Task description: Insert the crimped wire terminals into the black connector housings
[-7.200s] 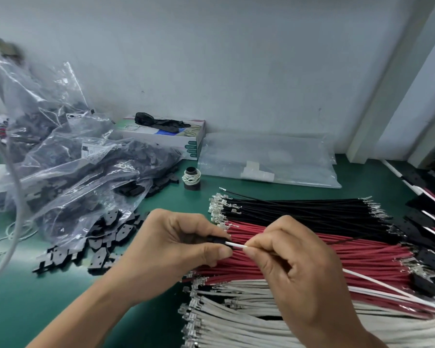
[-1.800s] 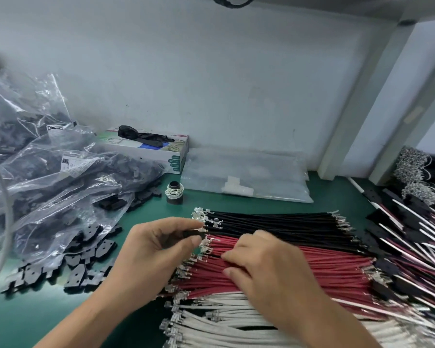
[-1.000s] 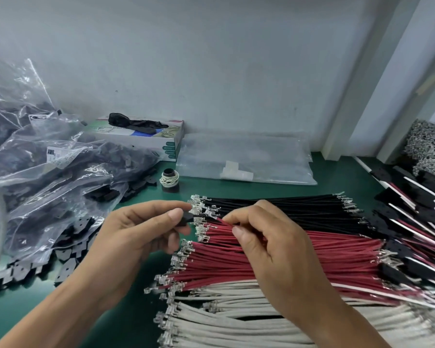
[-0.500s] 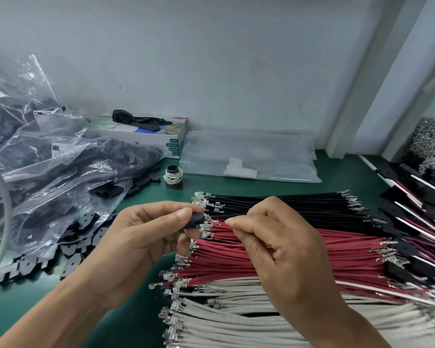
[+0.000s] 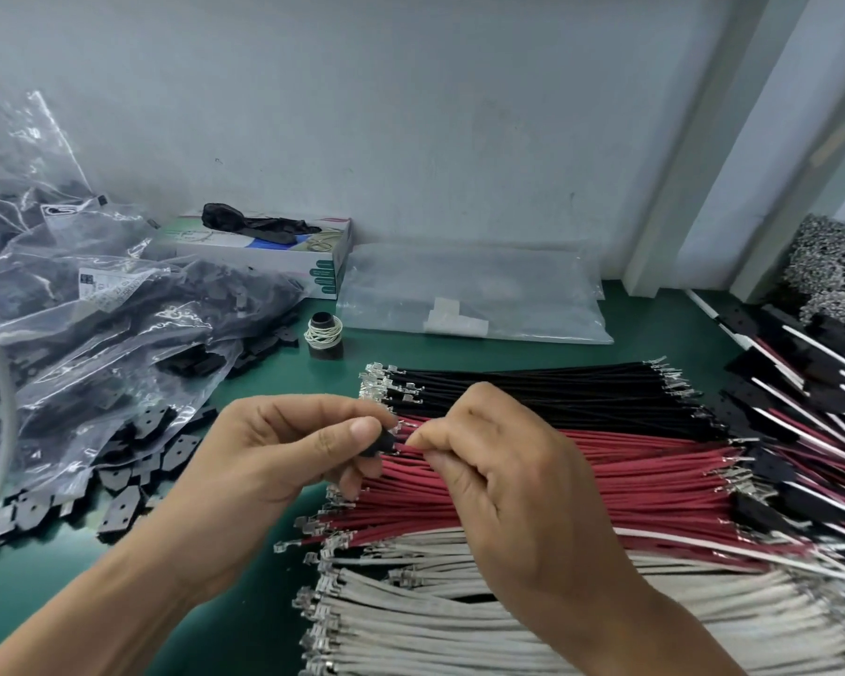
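At far left, clear plastic bags [image 5: 94,304] of black parts are heaped on the green table [image 5: 245,641], with loose black connector housings [image 5: 128,485] spilled at their mouth; behind them a glove box [image 5: 274,251] and a small spool [image 5: 324,336] are seen. At centre, one black housing [image 5: 379,444] is pinched between thumb and forefinger of the left hand [image 5: 274,461], the remaining fingers curled beneath it. Just right of it, a red wire [image 5: 403,448] is pinched at its tip by the thumb and forefinger of the right hand [image 5: 503,485], its terminal end brought up against the housing's open face. A second ago the same wire was being lifted from the red bundle [image 5: 630,480] and a gap was left between the hands; that gap has now been closed, so the insertion is judged to be under way, though whether the terminal has been seated cannot be told, the joint being hidden by fingertips. Around the right hand the stock is laid in rows: black wires [image 5: 557,392] behind, white wires [image 5: 459,626] in front. At far right, finished assemblies [image 5: 810,383] are piled
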Demonstrator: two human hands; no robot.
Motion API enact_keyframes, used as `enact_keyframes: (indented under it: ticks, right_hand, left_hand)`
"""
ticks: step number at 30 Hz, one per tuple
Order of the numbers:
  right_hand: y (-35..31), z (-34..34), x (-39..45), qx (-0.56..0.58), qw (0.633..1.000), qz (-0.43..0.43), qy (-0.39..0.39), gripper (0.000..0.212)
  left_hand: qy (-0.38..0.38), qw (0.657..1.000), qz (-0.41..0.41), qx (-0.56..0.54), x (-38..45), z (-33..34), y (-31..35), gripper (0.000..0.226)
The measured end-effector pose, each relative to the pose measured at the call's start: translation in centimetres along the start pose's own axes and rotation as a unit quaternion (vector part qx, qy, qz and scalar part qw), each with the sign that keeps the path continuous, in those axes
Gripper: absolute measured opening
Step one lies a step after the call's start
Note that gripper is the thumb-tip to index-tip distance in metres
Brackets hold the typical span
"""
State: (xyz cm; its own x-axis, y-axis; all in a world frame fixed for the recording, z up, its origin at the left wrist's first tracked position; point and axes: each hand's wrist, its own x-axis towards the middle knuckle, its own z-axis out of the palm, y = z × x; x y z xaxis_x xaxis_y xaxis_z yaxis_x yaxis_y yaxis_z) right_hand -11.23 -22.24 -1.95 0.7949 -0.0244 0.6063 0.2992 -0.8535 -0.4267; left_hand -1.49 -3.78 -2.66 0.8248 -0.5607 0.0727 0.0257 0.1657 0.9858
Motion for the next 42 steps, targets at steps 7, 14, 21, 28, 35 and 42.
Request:
enact_keyframes:
  ticks: [7, 14, 21, 28, 35, 42]
  right_hand:
    - [0.7, -0.3, -0.1, 0.043, 0.998, 0.055, -0.003, 0.006]
    - [0.4, -0.6, -0.1, -0.028, 0.999, -0.015, 0.002, 0.011]
    - [0.0, -1.8, 0.2, -0.067, 0.997, -0.035, -0.022, 0.01]
    - [-1.5, -4.1, -0.3, -0.126, 0.981, -0.052, -0.14, 0.005]
    - [-1.0, -2.7, -1.3, -0.136, 0.955, 0.0, -0.263, 0.017]
    - [-0.2, -2.7, -1.7, -0.055, 0.983, 0.039, -0.171, 0.012]
  left_hand:
    - [0.034, 0.951, 0.166, 0.259, -0.4, 0.6, -0.1, 0.032]
    - [-0.008, 0.966, 0.124, 0.228, -0.6, 0.5, 0.1, 0.013]
    - [-0.019, 0.975, 0.1, 0.196, -0.6, 0.8, 0.1, 0.015]
    - [0.032, 0.976, 0.118, 0.182, -0.3, 0.2, 0.0, 0.013]
    - [0.018, 0.969, 0.138, 0.206, -0.3, 0.5, -0.2, 0.024]
    - [0.015, 0.97, 0.121, 0.212, -0.1, 0.2, -0.2, 0.021]
